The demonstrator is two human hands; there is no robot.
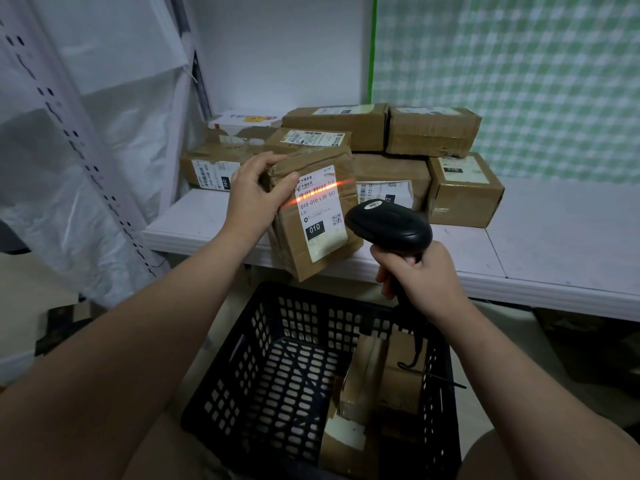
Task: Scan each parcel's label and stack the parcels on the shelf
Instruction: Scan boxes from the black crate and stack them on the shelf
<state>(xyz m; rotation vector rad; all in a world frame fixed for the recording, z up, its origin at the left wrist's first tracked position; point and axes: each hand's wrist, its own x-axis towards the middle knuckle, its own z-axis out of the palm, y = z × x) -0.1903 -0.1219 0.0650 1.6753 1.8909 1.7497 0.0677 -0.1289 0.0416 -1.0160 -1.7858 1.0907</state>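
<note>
Scanning the held parcel [323, 261]
Left hand [254, 197] fingers clamp its top-left corner; right hand [420, 277] grips the scanner [388, 225] just right of it, beam on label [320, 211]; shelf [554, 247] behind.

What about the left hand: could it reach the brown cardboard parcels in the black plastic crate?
Probably not yet: the left hand grips a labelled brown cardboard parcel; parcels in the black crate lie uncovered, though.

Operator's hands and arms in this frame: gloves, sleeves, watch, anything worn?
Nothing worn that shows. The left hand and right hand are bare: no gloves, and no rings on the visible fingers. The left forearm and right forearm are uncovered to the frame edge, with no sleeve in view. Neither wrist carries a watch or band.
</note>
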